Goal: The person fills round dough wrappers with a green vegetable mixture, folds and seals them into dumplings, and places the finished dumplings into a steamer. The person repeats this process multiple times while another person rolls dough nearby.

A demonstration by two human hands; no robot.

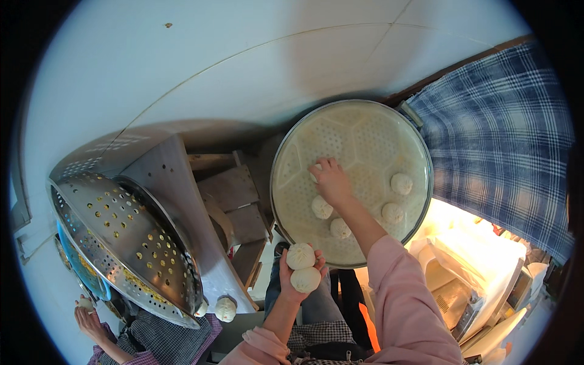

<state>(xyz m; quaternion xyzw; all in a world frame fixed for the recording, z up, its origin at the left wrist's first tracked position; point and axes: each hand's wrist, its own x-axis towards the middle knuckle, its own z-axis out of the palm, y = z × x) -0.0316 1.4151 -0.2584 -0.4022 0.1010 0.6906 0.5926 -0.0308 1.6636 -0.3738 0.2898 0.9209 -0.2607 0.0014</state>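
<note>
My left hand (292, 284) is palm up, holding two pleated white dough buns (305, 279) just off the near edge of a round perforated steamer tray (358, 157). The tray has a metal rim and a pale lining. Over its left part, my right hand (329, 174) has its fingers around another bun (315, 172), partly hidden by them; whether the bun rests on the tray is hard to tell. Several more buns lie spread on the lining, among them one (322, 207) just below my right hand and one (401, 184) near the right rim.
At left, a large perforated metal colander (132, 237) with yellow filling stands tilted on a table (175, 191), with a bun (225, 309) at the table's corner. A co-worker's hand (91, 321) holds a dough piece beyond it. A blue plaid curtain (492, 137) hangs at right, above boxes.
</note>
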